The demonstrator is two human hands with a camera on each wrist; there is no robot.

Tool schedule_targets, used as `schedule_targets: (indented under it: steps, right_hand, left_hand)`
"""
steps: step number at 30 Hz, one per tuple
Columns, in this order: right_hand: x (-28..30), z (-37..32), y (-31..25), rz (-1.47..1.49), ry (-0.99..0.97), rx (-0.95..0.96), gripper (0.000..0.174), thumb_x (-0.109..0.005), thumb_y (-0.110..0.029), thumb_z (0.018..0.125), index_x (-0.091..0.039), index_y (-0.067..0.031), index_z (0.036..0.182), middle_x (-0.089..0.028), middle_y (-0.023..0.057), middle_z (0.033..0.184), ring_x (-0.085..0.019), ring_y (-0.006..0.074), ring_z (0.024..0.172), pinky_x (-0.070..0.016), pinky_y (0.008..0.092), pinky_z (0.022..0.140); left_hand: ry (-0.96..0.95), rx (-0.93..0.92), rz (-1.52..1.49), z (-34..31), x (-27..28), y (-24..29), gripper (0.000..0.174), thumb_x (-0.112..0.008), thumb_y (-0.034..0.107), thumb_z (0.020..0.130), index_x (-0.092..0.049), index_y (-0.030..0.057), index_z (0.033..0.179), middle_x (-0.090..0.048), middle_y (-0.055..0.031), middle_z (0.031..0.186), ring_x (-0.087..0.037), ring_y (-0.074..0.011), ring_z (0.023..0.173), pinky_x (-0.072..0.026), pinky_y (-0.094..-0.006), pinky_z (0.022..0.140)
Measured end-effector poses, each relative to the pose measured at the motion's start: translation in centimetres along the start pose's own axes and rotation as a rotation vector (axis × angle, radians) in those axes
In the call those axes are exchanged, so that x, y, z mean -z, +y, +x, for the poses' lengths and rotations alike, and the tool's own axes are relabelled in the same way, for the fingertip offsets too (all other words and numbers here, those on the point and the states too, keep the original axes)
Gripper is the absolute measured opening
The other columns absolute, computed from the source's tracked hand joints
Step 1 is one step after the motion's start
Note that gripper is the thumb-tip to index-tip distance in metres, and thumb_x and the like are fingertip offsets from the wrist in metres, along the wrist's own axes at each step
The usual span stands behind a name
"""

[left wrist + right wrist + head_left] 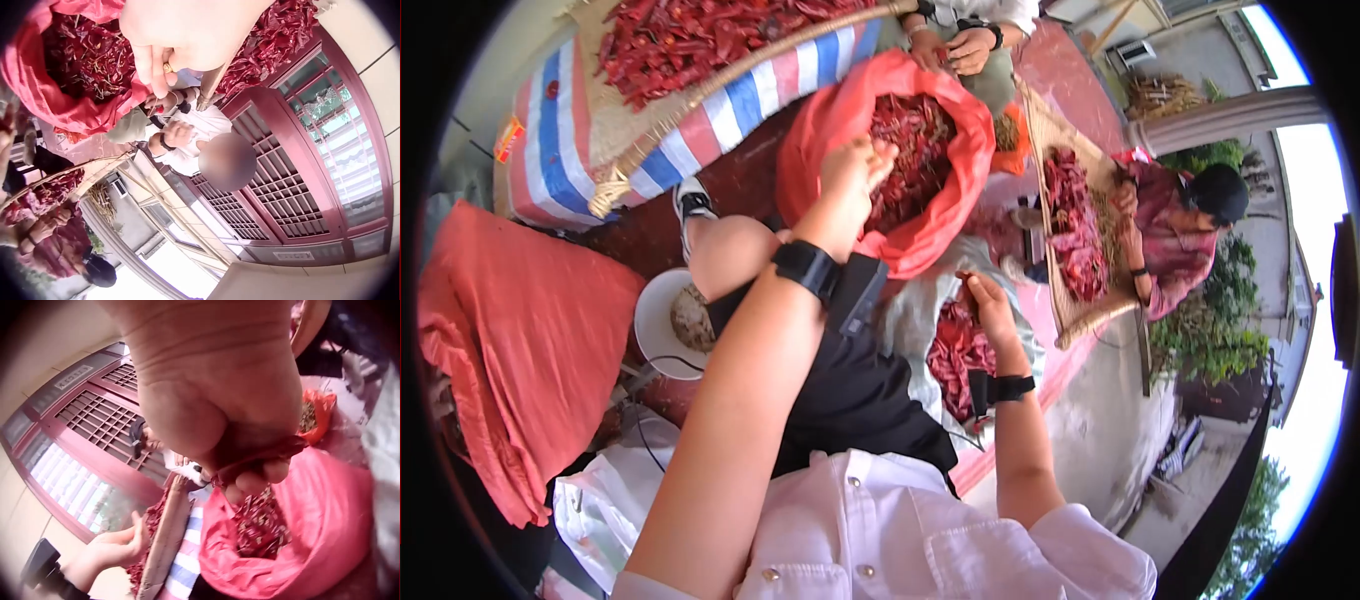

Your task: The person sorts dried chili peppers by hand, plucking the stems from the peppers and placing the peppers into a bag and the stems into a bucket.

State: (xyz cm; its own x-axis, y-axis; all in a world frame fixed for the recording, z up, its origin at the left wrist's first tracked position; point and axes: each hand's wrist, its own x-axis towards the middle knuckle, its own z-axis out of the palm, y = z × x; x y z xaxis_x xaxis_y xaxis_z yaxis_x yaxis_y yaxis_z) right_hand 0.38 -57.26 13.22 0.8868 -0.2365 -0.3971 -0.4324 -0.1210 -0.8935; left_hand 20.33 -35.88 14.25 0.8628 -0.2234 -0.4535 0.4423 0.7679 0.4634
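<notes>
My left hand [855, 180] is over the near rim of a red sack [800, 150], its fingers loosely bent and nothing showing in them. A ring shows on one finger in the left wrist view. Inside that sack lie dried red chili peppers and pale stems [910, 140]. Lower and to the right, my right hand [992, 305] holds a dark red dried chili pepper [265, 455] between the curled fingers and the palm. Below this hand a pale woven sack [910, 325] holds more red chilies [960, 360].
Chilies [690, 40] cover a tray on a striped bundle [700, 125] at upper left. A white bucket [655, 325] and red cloth cover [530, 340] are at left. Across the sack another person's hands [970, 50] work; a person in red [1180, 220] leans over a chili-filled woven tray [1125, 290].
</notes>
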Motion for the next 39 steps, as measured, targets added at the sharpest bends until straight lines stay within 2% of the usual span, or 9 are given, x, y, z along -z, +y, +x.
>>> schedule_targets:
  steps: [5,7,10,18,21,26,28,31,39]
  right_hand:
    - [7.8,-3.1,9.1,-0.273,0.105,-0.077,0.033,-0.045,-0.025,0.092,-0.06,0.0036,0.098,-0.059,0.0021,0.075,-0.052,0.0118,0.065,-0.0407,0.0258,0.061]
    - [9.2,-3.4,11.1,-1.106,0.245,0.004,0.035,-0.051,-0.027,0.088,-0.059,0.0063,0.097,-0.063,0.0104,0.083,-0.058,0.0219,0.074,-0.0436,0.0317,0.068]
    - [7.6,-2.0,10.2,-0.74,0.272,0.077,0.026,-0.056,-0.027,0.079,-0.063,-0.0039,0.089,-0.061,0.0188,0.082,-0.058,0.0352,0.075,-0.045,0.038,0.07]
    - [-4.8,8.2,2.0,-0.772,0.208,0.595,0.037,-0.063,-0.007,0.071,-0.055,-0.0024,0.106,-0.051,0.0173,0.11,-0.045,0.0336,0.106,-0.0364,0.039,0.092]
    - [-7.1,12.9,1.7,-0.705,0.107,0.61,0.035,-0.061,-0.009,0.072,-0.056,-0.0007,0.105,-0.054,0.019,0.107,-0.049,0.034,0.102,-0.0396,0.0381,0.089]
    - [-10.4,19.8,5.7,-0.682,-0.092,0.153,0.039,-0.061,-0.018,0.071,-0.057,-0.0009,0.105,-0.057,0.0215,0.104,-0.054,0.0354,0.098,-0.0433,0.038,0.086]
    - [-11.6,21.1,6.5,-0.644,-0.089,0.161,0.031,-0.059,-0.017,0.072,-0.06,-0.0033,0.1,-0.058,0.0205,0.099,-0.054,0.0358,0.095,-0.0436,0.0381,0.085]
    - [-13.2,21.0,6.3,-0.761,0.371,0.42,0.016,-0.058,-0.015,0.073,-0.065,-0.0072,0.085,-0.053,0.0154,0.098,-0.049,0.0332,0.093,-0.042,0.0398,0.083]
    - [-12.3,24.7,9.8,-0.858,0.019,0.355,0.028,-0.056,-0.022,0.075,-0.065,-0.0056,0.096,-0.04,0.0141,0.131,-0.043,0.0316,0.114,-0.0383,0.041,0.093]
  left_hand:
    - [0.064,0.056,-0.013,-0.2,-1.1,0.2,0.016,-0.045,0.001,0.082,-0.046,0.0055,0.097,-0.055,-0.0068,0.085,-0.061,-0.0218,0.078,-0.052,-0.033,0.074]
    - [0.074,0.06,-0.015,0.0,-1.1,0.0,0.014,-0.048,0.004,0.082,-0.048,0.0069,0.095,-0.055,-0.0058,0.084,-0.061,-0.0202,0.075,-0.0511,-0.0326,0.073]
    - [0.094,0.074,-0.014,0.3,-1.4,0.1,0.009,-0.049,0.008,0.082,-0.051,0.0079,0.091,-0.056,-0.0043,0.08,-0.059,-0.0181,0.073,-0.0507,-0.0306,0.07]
    - [0.166,-0.037,0.001,1.1,-1.9,2.3,0.008,-0.054,0.014,0.083,-0.053,0.0096,0.09,-0.052,-0.0004,0.075,-0.053,-0.013,0.067,-0.0482,-0.0276,0.065]
    - [0.181,-0.037,-0.031,1.6,-2.2,2.5,0.005,-0.058,0.014,0.082,-0.056,0.0109,0.086,-0.053,0.0005,0.072,-0.054,-0.0126,0.067,-0.0484,-0.0296,0.07]
    - [0.128,-0.015,-0.056,1.8,-2.9,2.9,0.003,-0.058,0.014,0.082,-0.056,0.0123,0.083,-0.053,0.001,0.072,-0.053,-0.0116,0.067,-0.0469,-0.0281,0.07]
    - [0.133,-0.02,-0.055,1.9,-2.9,3.1,0.003,-0.057,0.014,0.082,-0.056,0.0122,0.084,-0.053,0.0011,0.073,-0.053,-0.0114,0.067,-0.0467,-0.028,0.07]
    - [0.126,-0.029,-0.062,1.9,-3.2,3.6,0.004,-0.057,0.014,0.082,-0.056,0.012,0.086,-0.053,0.0014,0.074,-0.052,-0.0111,0.068,-0.0464,-0.0279,0.071]
    - [0.134,-0.028,-0.068,2.4,-3.0,3.8,0.005,-0.057,0.014,0.082,-0.056,0.0128,0.087,-0.053,0.0024,0.074,-0.052,-0.0103,0.068,-0.0462,-0.0279,0.069]
